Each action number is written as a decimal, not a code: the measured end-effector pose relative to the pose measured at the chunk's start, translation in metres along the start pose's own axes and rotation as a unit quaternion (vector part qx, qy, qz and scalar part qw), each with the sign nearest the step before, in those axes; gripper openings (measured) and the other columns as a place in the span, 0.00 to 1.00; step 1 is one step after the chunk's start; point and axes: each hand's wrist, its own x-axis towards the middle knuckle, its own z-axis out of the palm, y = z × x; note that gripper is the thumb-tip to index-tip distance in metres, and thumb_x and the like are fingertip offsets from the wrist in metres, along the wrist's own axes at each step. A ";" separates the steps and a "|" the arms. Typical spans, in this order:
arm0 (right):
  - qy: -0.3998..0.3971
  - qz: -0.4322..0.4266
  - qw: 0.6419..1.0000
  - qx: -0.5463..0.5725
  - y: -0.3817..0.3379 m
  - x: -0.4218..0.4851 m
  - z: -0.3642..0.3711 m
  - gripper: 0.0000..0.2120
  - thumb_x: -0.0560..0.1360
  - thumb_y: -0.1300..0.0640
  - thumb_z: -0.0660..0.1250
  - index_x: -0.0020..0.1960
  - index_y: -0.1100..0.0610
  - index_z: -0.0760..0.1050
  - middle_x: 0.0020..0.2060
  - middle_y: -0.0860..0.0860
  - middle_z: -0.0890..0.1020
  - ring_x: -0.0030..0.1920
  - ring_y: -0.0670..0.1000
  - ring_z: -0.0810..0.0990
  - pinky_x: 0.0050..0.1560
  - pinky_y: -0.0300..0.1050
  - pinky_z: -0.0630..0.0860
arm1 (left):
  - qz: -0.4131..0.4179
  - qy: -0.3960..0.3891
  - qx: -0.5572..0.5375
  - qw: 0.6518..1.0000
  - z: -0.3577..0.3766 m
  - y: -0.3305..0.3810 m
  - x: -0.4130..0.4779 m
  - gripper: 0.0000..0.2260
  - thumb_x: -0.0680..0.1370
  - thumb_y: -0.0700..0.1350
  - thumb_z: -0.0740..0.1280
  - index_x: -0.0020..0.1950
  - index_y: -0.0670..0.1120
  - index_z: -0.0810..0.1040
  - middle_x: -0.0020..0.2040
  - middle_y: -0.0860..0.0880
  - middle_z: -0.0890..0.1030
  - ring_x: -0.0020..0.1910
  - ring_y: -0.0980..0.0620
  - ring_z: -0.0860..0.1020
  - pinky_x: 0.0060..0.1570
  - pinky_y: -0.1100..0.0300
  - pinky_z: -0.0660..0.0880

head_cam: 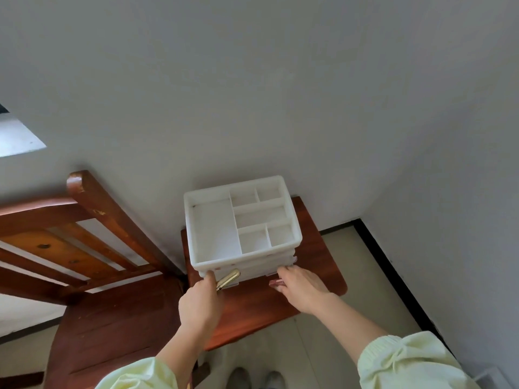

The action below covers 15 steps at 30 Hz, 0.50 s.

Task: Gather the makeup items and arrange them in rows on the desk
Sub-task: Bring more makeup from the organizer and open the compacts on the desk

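A wooden chair [98, 209] is located to the left of the white organizer [193, 248], which is seated on a small wooden table [317, 256] against the wall. At the organizer's front left corner, a gold tube [229, 279] is clamped in the curled fingers of the left hand [200, 301]. At the organizer's front right corner, a pink item [276, 283] is gripped under the right hand [302, 287], whose fingertips are placed against the organizer's lower drawer front.
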 end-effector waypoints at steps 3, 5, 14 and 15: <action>0.004 -0.002 1.000 -0.015 0.002 0.005 -0.004 0.11 0.81 0.53 0.61 0.61 0.56 0.70 0.60 0.53 0.78 0.60 0.55 0.77 0.58 0.50 0.74 | 0.010 -0.005 -0.025 1.000 0.002 0.004 0.000 0.11 0.79 0.51 0.59 0.57 0.48 0.73 0.45 0.51 0.80 0.44 0.47 0.80 0.37 0.58 0.71; 0.012 -0.011 1.000 -0.014 0.003 0.007 -0.005 0.11 0.81 0.53 0.61 0.61 0.56 0.70 0.61 0.52 0.78 0.61 0.55 0.76 0.60 0.49 0.72 | 0.017 -0.003 -0.039 0.999 0.003 0.008 0.000 0.11 0.79 0.53 0.59 0.56 0.49 0.75 0.45 0.51 0.80 0.45 0.47 0.80 0.37 0.58 0.70; 0.007 -0.007 1.000 0.001 0.004 -0.007 -0.025 0.10 0.81 0.54 0.60 0.60 0.57 0.71 0.59 0.53 0.77 0.59 0.54 0.75 0.53 0.45 0.70 | 0.041 -0.035 -0.062 0.997 -0.009 0.028 -0.007 0.09 0.77 0.48 0.60 0.53 0.49 0.77 0.45 0.51 0.79 0.44 0.47 0.79 0.37 0.59 0.69; 0.016 -0.001 1.000 0.025 0.004 -0.013 -0.029 0.08 0.81 0.54 0.61 0.58 0.56 0.71 0.57 0.53 0.78 0.57 0.53 0.77 0.48 0.43 0.70 | 0.053 -0.035 -0.071 0.995 -0.013 0.034 -0.009 0.08 0.77 0.47 0.61 0.52 0.48 0.77 0.44 0.52 0.79 0.43 0.48 0.77 0.37 0.59 0.69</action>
